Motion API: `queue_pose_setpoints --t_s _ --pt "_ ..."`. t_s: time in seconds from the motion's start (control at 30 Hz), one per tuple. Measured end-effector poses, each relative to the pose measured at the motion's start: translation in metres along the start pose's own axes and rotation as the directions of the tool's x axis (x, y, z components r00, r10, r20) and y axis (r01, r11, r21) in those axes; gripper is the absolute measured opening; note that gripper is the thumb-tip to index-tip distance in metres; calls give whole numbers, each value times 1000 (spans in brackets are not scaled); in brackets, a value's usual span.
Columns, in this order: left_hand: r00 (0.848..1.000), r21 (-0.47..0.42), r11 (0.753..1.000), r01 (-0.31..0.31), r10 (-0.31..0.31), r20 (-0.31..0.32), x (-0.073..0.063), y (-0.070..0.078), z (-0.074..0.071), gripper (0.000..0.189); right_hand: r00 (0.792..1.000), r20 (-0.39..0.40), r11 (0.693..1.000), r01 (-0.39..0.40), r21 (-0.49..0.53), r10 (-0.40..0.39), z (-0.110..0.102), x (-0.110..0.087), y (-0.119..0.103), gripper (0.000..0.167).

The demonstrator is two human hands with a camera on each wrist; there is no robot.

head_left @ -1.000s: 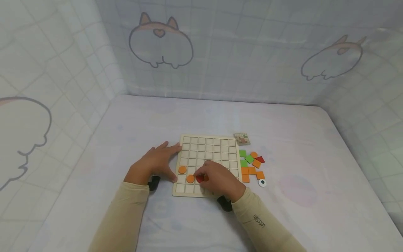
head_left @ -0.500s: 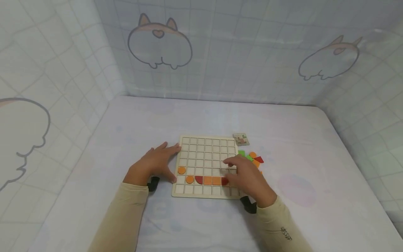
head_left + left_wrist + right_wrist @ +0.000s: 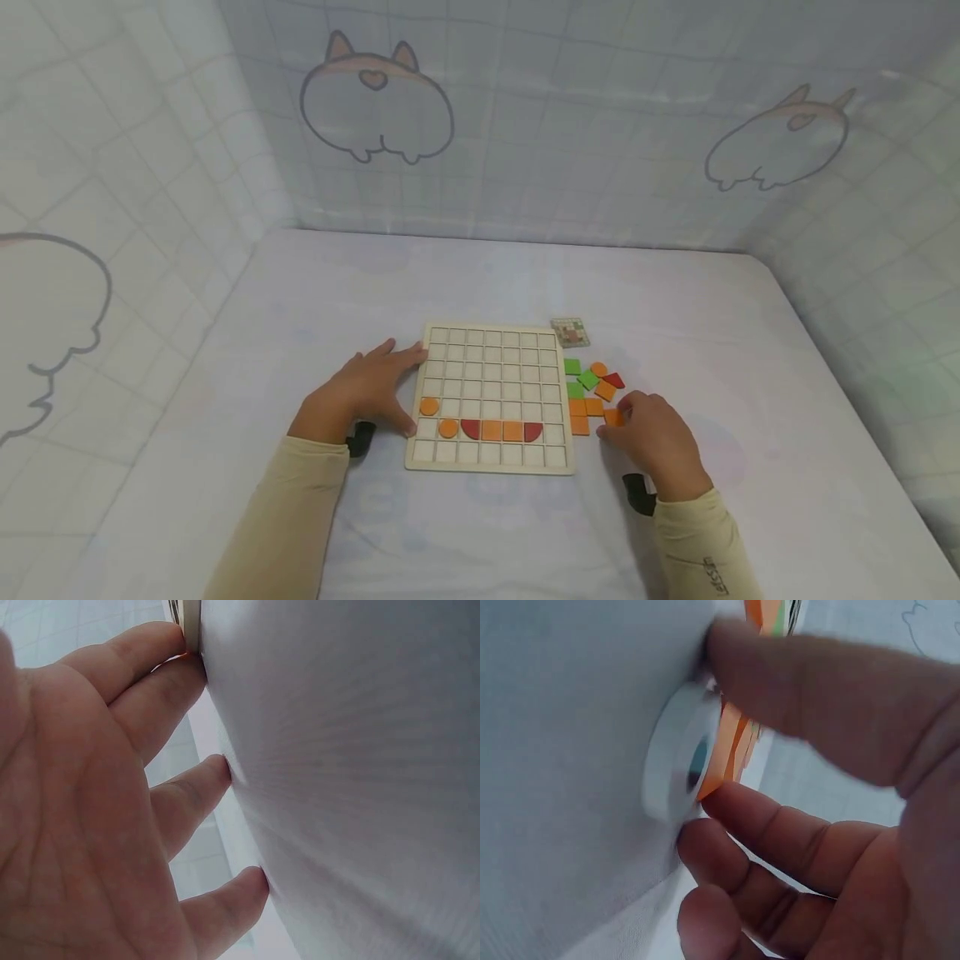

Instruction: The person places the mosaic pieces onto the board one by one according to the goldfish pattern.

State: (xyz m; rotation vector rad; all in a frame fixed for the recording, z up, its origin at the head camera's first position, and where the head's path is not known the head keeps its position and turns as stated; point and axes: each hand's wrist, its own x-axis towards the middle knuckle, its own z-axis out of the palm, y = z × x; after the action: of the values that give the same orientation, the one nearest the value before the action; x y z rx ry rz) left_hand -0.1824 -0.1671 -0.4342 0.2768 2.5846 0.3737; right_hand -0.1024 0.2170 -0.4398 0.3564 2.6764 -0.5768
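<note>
Plainly, the orange tile [image 3: 613, 417] sits at the right hand [image 3: 651, 437], with the board [image 3: 491, 472] off to its left

In the head view the orange tile lies right of centre and below the middle of the frame, on the tabletop [image 3: 465, 533], at the upper-left side of the right hand. That grip meets it from the lower right, thumb and forefinger on either side. Their tips stand apart with the orange tile between; whether they press on it I cannot tell, since the thumb blurs in the right wrist view. There a white disc [image 3: 664, 761] with a dark middle stands by the same fingertips, in front of orange pieces, so which piece the grip bears on is unclear too. The orange tile looks roughly square, so no long axis seems to favour one approach.

Leftward in the frame from the grip come loose orange squares [image 3: 580, 425] just beside the board's right edge, then the board itself. A move straight left would, I judge, need to clear those squares.

The left hand [image 3: 356, 400] is well apart from the orange tile, fingers spread, thumb and forefinger at the board's left edge. The right hand is easily the nearer.
</note>
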Motion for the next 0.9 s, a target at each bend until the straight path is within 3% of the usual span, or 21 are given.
queue_pose_setpoints --t_s 0.23,0.4,0.5,0.63,0.7,0.9 --pt "1000 -6 1000 14 -14 -5 -2 -2 1 123 1000 -13 1000 8 9 -7 -1 1 2 42" --pt "1000 -19 1000 14 -14 -7 -3 -1 2 123 993 -55 992 109 63 -105 -5 -3 -8 42" --pt "1000 -14 1000 11 -11 -11 -4 -1 -1 123 967 -75 961 251 114 -244 -4 -6 -25 39" --pt "1000 -14 1000 -5 5 -17 -5 -1 -1 122 904 -65 893 427 146 -422 3 -4 -48 33" --pt "1000 -19 1000 -9 8 -16 -4 0 1 122 885 -49 873 466 147 -464 9 0 -58 33" --pt "1000 -28 999 16 -16 -21 -5 1 3 124 858 15 854 510 103 -514 23 7 -81 30"
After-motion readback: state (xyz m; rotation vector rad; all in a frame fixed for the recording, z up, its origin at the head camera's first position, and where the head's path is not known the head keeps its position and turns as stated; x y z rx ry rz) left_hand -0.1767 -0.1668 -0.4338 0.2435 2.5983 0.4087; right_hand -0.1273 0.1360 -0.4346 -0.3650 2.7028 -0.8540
